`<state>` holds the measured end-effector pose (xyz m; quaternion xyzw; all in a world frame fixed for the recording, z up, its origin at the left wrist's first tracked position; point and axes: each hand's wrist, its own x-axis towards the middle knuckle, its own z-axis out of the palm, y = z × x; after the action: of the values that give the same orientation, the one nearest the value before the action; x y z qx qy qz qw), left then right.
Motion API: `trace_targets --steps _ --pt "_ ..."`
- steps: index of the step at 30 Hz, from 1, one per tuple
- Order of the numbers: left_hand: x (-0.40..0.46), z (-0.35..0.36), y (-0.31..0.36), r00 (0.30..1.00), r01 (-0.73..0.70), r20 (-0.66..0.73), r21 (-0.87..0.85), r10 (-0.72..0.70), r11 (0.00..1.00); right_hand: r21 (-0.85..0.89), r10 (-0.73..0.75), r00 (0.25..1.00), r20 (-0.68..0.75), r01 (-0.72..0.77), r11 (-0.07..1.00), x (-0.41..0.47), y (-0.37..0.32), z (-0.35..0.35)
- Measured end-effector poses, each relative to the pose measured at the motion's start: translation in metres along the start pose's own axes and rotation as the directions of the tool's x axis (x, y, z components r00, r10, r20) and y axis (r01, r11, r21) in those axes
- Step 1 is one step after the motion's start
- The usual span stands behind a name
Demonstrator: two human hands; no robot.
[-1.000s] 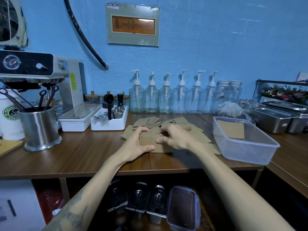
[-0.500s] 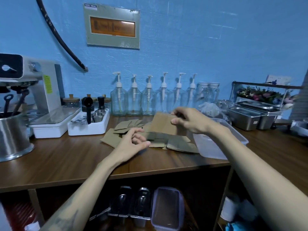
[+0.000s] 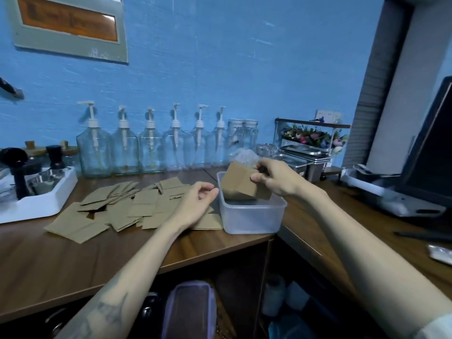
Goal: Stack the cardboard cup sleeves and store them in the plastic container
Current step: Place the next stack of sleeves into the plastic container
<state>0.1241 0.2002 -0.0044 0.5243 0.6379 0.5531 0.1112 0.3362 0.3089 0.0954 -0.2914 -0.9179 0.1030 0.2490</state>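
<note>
Right hand (image 3: 276, 178): pinches a small stack of cardboard sleeves (image 3: 241, 184), tilted, lower edge inside the plastic container (image 3: 252, 216) (clear, at the counter (image 3: 73, 260) corner). Left hand (image 3: 195, 204): fingers loosely curled, holding nothing, above loose sleeves (image 3: 110, 209) scattered flat just left of the container. Pump bottles (image 3: 149, 148): row along wall.

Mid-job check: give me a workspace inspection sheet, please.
Surface: wooden counter, L-shaped.
Job's things: loose sleeves spread left of the container; held sleeves tilted, lower edge inside it.
Clutter: pump bottles along the wall, white tray, steel pans, monitor.
Hands: right hand pinches the held sleeves; left hand holds nothing, above the loose sleeves.
Cables: nothing seen.
Surroundings: blue wall, wall panel.
</note>
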Motion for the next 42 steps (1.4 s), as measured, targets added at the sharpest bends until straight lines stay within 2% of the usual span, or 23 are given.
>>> trace_targets --steps 7,11,16,26,33,42 --pt "0.013 0.012 -0.002 0.987 0.135 0.096 -0.052 -0.129 0.989 -0.065 0.054 0.995 0.084 -0.049 0.997 0.029 0.032 0.023" --pt "0.013 0.012 0.003 0.976 0.156 0.161 -0.064 -0.144 0.986 -0.173 0.071 0.983 0.169 -0.041 0.984 0.040 0.043 0.032" --pt "0.013 0.018 0.002 0.977 0.158 0.163 -0.116 -0.138 0.981 -0.265 0.042 0.963 0.266 0.031 0.964 0.051 0.043 0.049" --pt "0.012 0.022 0.001 0.979 0.160 0.149 -0.136 -0.139 0.978 -0.177 0.036 0.976 0.216 0.003 0.984 0.076 0.049 0.049" --pt "0.010 0.024 0.004 0.979 0.154 0.155 -0.151 -0.131 0.976 -0.181 -0.002 0.991 0.135 0.026 0.983 0.082 0.060 0.058" --pt "0.008 0.023 0.002 0.982 0.129 0.149 -0.110 -0.112 0.985 -0.207 0.013 0.990 0.138 0.016 0.978 0.083 0.062 0.059"
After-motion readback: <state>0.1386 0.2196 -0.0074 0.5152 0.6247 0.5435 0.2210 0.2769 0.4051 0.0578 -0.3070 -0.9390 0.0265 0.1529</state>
